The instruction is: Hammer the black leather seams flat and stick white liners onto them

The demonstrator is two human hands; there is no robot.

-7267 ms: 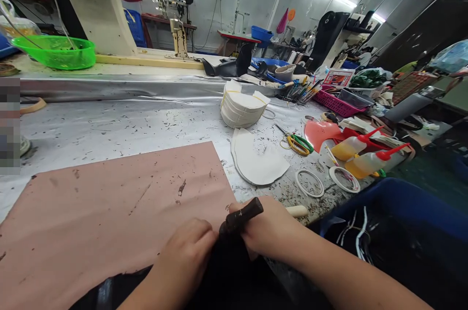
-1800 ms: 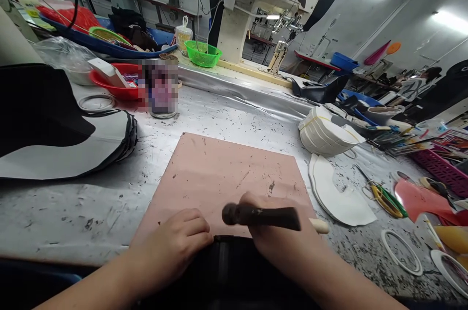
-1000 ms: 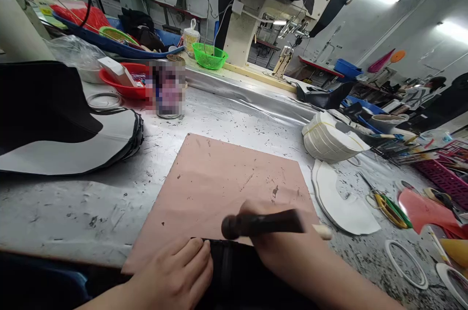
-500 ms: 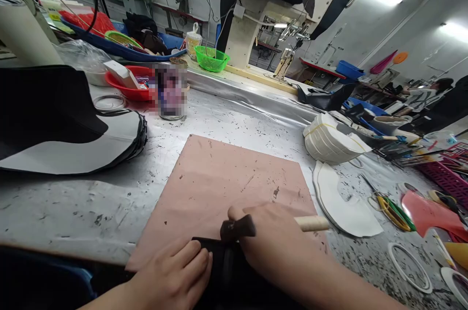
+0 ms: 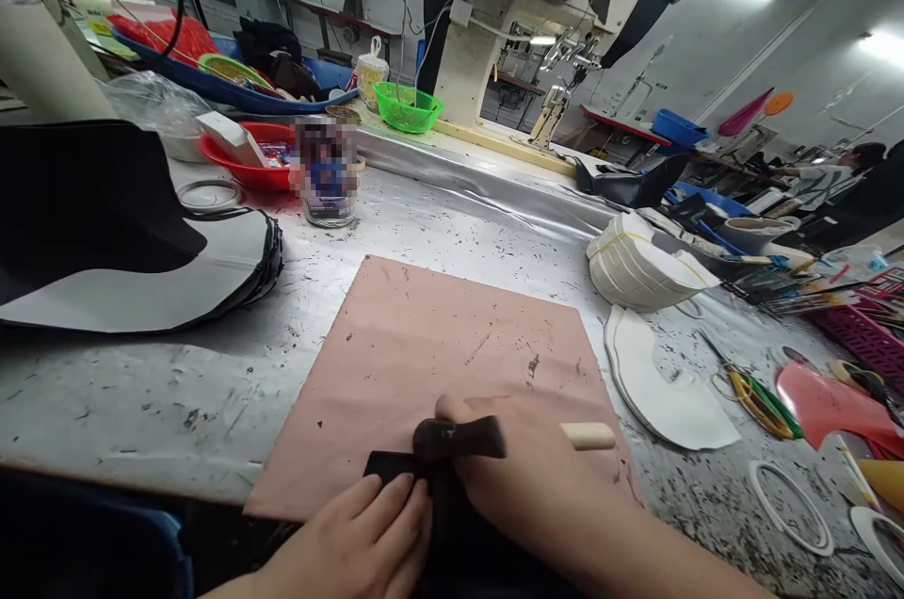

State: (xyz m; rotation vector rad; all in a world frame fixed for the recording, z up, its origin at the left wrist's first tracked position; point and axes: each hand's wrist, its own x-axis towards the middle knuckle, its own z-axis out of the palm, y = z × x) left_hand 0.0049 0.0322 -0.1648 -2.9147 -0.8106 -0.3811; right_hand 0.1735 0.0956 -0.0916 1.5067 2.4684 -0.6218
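Observation:
My right hand (image 5: 519, 467) is closed round the pale wooden handle (image 5: 589, 436) of a hammer, whose dark head (image 5: 456, 439) sits just over a black sheet piece (image 5: 388, 464), perhaps leather or fabric. Whether the head touches the piece is unclear. My left hand (image 5: 374, 533) presses on the piece with its fingers side by side, close to the hammer head; its thumb is hidden. The black piece lies at the near edge of a pinkish board (image 5: 452, 345) and runs down toward me, mostly covered by my hands.
A stack of black and white cut pieces (image 5: 141, 279) lies left. On the right are white curved pieces (image 5: 656, 392), scissors (image 5: 759, 401) and tape rolls (image 5: 791, 509). A glass jar (image 5: 329, 203), a red bowl (image 5: 247, 168) and a sewing machine (image 5: 466, 62) stand farther back.
The hammer head has turned slightly and shifted, with less handle showing past my right hand. My left hand has slid a little right along the black piece.

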